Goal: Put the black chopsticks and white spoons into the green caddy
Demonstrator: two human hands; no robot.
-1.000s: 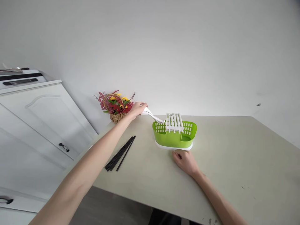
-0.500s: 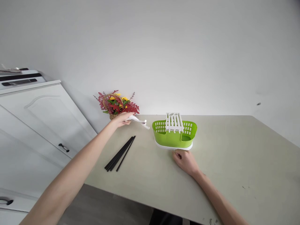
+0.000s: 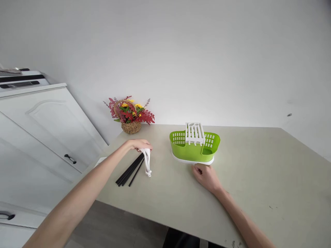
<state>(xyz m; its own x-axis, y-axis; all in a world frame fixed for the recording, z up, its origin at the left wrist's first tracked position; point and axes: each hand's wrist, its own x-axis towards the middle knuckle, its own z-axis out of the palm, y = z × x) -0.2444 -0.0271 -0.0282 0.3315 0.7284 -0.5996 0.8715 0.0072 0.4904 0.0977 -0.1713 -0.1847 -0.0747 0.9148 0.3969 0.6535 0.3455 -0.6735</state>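
Plain wall (image 3: 193,69) behind pale table (image 3: 248,172). We see white utensils (image 3: 147,161), slim, bunched, tips pointing toward us, beside the black sticks (image 3: 129,172). Upper ends sit hidden under our left hand (image 3: 141,144); count and table contact unclear. Left grip is closed on them, arm outstretched. Our right hand (image 3: 205,177) rests fisted near the green basket (image 3: 192,151).

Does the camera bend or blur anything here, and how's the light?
Head view: soft light, the wall brightest low behind the green basket, dimmer toward the top corners; the cabinet leans, probably wide-angle distortion; the white utensils in the left hand look washed out, their details unclear.
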